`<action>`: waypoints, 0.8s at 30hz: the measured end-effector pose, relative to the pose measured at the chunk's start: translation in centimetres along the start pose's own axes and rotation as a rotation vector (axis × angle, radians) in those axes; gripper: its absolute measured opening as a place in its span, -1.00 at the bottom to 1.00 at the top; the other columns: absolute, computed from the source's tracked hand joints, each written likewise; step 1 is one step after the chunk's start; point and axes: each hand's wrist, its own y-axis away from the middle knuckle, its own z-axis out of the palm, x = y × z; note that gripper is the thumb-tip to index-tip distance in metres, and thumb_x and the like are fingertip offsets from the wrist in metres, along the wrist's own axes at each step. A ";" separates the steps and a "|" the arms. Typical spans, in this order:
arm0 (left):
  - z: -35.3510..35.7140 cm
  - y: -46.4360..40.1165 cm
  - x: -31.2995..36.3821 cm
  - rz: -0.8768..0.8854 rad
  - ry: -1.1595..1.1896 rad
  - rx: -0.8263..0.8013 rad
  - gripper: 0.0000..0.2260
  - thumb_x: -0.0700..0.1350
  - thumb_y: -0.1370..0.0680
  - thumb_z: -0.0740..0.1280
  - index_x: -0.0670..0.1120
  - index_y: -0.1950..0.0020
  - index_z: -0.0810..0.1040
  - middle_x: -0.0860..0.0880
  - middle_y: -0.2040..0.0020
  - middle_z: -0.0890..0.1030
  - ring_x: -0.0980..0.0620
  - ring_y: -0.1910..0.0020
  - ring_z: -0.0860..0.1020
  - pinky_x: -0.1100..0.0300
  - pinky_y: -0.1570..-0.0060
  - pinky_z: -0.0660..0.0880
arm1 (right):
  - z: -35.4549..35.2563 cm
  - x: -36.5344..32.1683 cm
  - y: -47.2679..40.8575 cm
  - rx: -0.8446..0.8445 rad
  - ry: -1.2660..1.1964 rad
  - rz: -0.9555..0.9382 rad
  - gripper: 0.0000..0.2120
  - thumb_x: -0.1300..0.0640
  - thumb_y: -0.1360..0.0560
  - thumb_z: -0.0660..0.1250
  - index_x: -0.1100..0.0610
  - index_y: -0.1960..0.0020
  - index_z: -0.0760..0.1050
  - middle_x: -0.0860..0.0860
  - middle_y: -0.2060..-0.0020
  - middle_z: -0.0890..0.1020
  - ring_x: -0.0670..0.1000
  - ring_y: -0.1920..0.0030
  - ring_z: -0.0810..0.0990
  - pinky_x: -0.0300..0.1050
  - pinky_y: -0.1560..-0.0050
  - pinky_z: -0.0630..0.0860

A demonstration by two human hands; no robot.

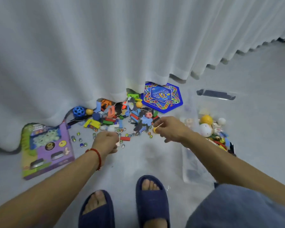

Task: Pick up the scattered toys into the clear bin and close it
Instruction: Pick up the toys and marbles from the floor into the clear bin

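Observation:
Scattered toys [118,116] lie on the grey floor by the curtain: coloured blocks, foam pieces, balls and several glass marbles [79,139]. The clear bin [192,168] stands at the right, partly filled with balls and small toys. My left hand [106,141] hovers over the marbles with curled fingers pinching a small pale piece, beside a red block [125,138]. My right hand [169,129] holds a small yellow piece with a thin stick, between the pile and the bin.
A purple and green toy box [46,150] lies at the left. A blue hexagonal game board [163,97] sits by the curtain [105,55]. The bin's lid [215,94] lies behind the bin. My feet in dark slippers [122,206] stand close below.

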 end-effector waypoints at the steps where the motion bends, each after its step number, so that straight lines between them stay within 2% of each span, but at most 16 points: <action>1: -0.3 -0.5 -1.1 -0.001 0.049 0.033 -0.92 -0.28 -0.52 0.32 -0.18 0.04 0.60 -0.18 0.12 0.61 -0.07 0.22 0.57 0.04 0.10 0.65 | 1.7 0.5 -1.4 -0.014 0.120 0.023 -0.74 0.10 -0.52 0.33 0.09 -0.20 0.53 0.10 -0.05 0.64 0.11 0.02 0.65 0.03 0.05 0.68; 4: 0.0 -1.8 -3.3 -0.015 0.143 0.064 -0.86 -0.32 -0.52 0.34 -0.14 -0.03 0.61 -0.17 0.03 0.64 -0.08 0.10 0.63 0.06 0.04 0.64 | 5.9 3.0 -5.4 0.013 0.409 0.106 -0.50 0.02 -0.52 0.35 0.12 -0.41 0.34 0.16 -0.29 0.47 0.19 -0.24 0.51 -0.01 -0.16 0.52; 8: 1.8 -4.0 -6.2 -0.070 0.177 0.018 -0.85 -0.26 -0.53 0.34 -0.08 -0.05 0.61 -0.14 0.01 0.64 -0.07 0.04 0.63 0.10 0.06 0.65 | 9.4 5.6 -10.2 0.155 0.314 0.236 -0.37 -0.06 -0.49 0.39 0.06 -0.44 0.21 0.16 -0.30 0.35 0.24 -0.23 0.45 0.10 -0.14 0.50; 9: 2.2 -4.6 -6.6 -0.055 0.160 -0.003 -0.85 -0.25 -0.53 0.34 -0.07 -0.05 0.61 -0.13 -0.01 0.64 -0.07 0.02 0.63 0.09 0.04 0.64 | 9.7 5.9 -11.4 0.183 0.312 0.243 -0.32 -0.13 -0.47 0.41 0.03 -0.45 0.20 0.14 -0.33 0.33 0.23 -0.27 0.41 0.16 -0.20 0.48; 11: 2.8 -5.7 -6.6 -0.025 0.124 -0.037 -0.83 -0.28 -0.52 0.34 -0.08 -0.05 0.60 -0.11 -0.03 0.64 -0.06 -0.01 0.62 0.06 0.00 0.63 | 10.0 5.9 -13.5 0.242 0.379 0.253 -0.15 -0.35 -0.36 0.43 -0.03 -0.48 0.17 0.12 -0.42 0.28 0.25 -0.43 0.26 0.40 -0.36 0.26; 13: 3.2 -7.2 -6.2 0.027 0.090 -0.071 -0.78 -0.34 -0.50 0.34 -0.07 -0.04 0.60 -0.06 -0.02 0.65 -0.01 -0.01 0.62 0.07 -0.01 0.63 | 10.3 5.5 -15.5 0.259 0.436 0.262 0.12 -0.56 -0.17 0.39 -0.08 -0.54 0.08 0.11 -0.53 0.16 0.27 -0.55 0.05 0.53 -0.39 0.01; 15: 3.7 -8.6 -5.4 0.081 0.044 -0.106 -0.72 -0.39 -0.48 0.35 -0.04 -0.05 0.60 0.02 -0.01 0.65 0.06 -0.01 0.62 0.09 -0.03 0.63 | 11.2 5.2 -17.2 0.233 0.405 0.239 0.26 -0.62 -0.07 0.35 -0.13 -0.57 -0.07 0.10 -0.58 0.06 0.28 -0.57 -0.01 0.53 -0.40 0.09; 18: 4.3 -10.3 -4.9 0.089 0.060 -0.089 -0.70 -0.40 -0.47 0.35 -0.06 -0.08 0.59 0.02 0.00 0.66 0.06 -0.01 0.63 0.07 0.00 0.64 | 13.1 5.3 -18.6 0.217 0.369 0.170 0.19 -0.58 -0.11 0.39 -0.24 -0.53 -0.14 0.09 -0.58 0.03 0.27 -0.54 0.05 0.43 -0.36 0.23; 21: 4.8 -11.1 -5.2 0.085 0.109 -0.067 -0.72 -0.41 -0.48 0.33 -0.09 -0.08 0.60 -0.01 0.00 0.66 0.04 0.01 0.64 0.07 0.03 0.64 | 14.4 5.8 -19.4 0.279 0.341 0.142 0.01 -0.44 -0.30 0.42 -0.22 -0.55 -0.05 0.08 -0.56 0.02 0.24 -0.50 0.12 0.33 -0.34 0.30; 24: 4.7 -11.4 -5.9 0.053 0.136 -0.061 -0.75 -0.39 -0.50 0.34 -0.10 -0.07 0.60 0.00 0.00 0.67 0.05 0.01 0.64 0.11 0.06 0.65 | 14.6 5.8 -19.7 0.360 0.339 0.104 -0.20 -0.28 -0.47 0.37 -0.17 -0.57 0.04 0.09 -0.54 0.10 0.21 -0.48 0.17 0.28 -0.36 0.38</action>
